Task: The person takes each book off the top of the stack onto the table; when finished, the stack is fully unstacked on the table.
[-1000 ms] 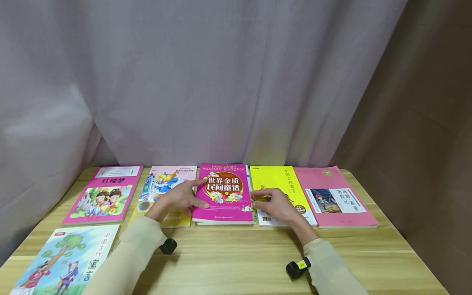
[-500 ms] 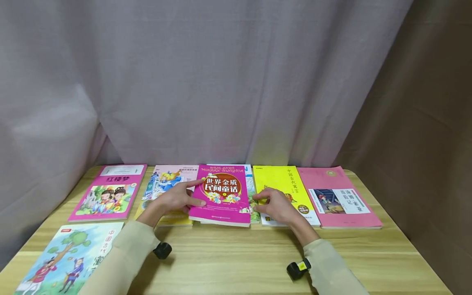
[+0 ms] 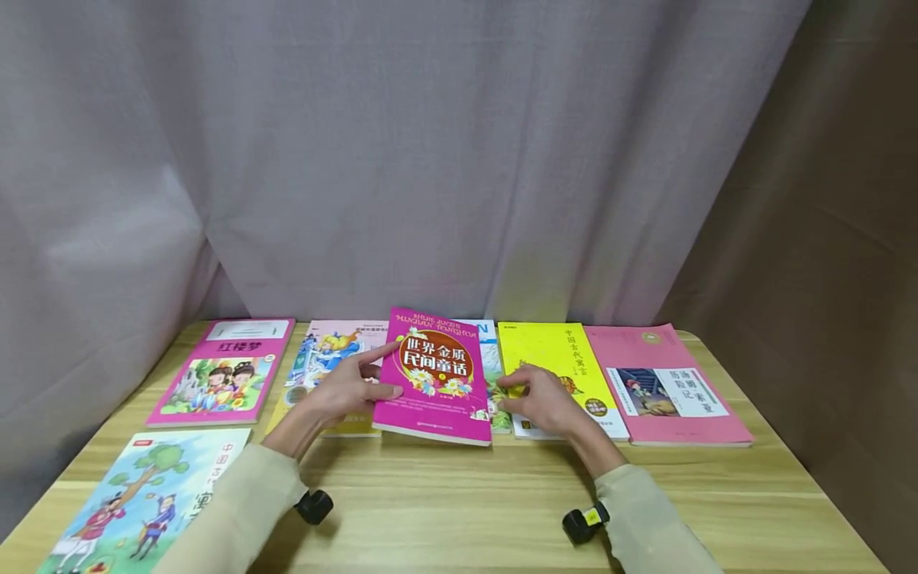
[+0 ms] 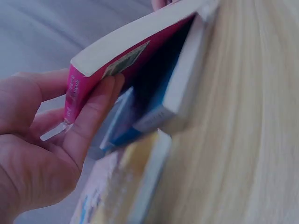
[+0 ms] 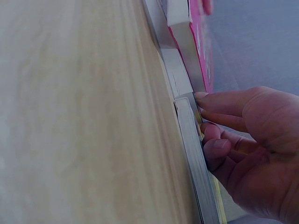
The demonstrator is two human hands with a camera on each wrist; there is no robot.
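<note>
My left hand (image 3: 343,391) grips the left edge of a magenta paperback book (image 3: 433,414). Its thumb lies on the cover, and the left wrist view shows fingers under the raised side. Below that book, in the left wrist view, lies a thick book with a dark blue cover (image 4: 163,91). To the right, a strip of a blue-green book (image 3: 500,402) shows from underneath. Over the gap beside the yellow book (image 3: 541,343) is my right hand (image 3: 545,402), its fingers loosely bent, fingertips close to the magenta book's right edge; whether they touch it cannot be told.
A pink-and-yellow book (image 3: 326,359) lies partly under my left hand. Farther left are a magenta book (image 3: 222,375) and, nearer, a light-blue book (image 3: 136,494). A pink book (image 3: 667,422) lies at the right. A grey curtain (image 3: 430,159) hangs behind the wooden table (image 3: 445,510).
My left hand has lifted the magenta book off the one below and tilted it, uncovering more of the blue-green book. My right hand has barely moved.
</note>
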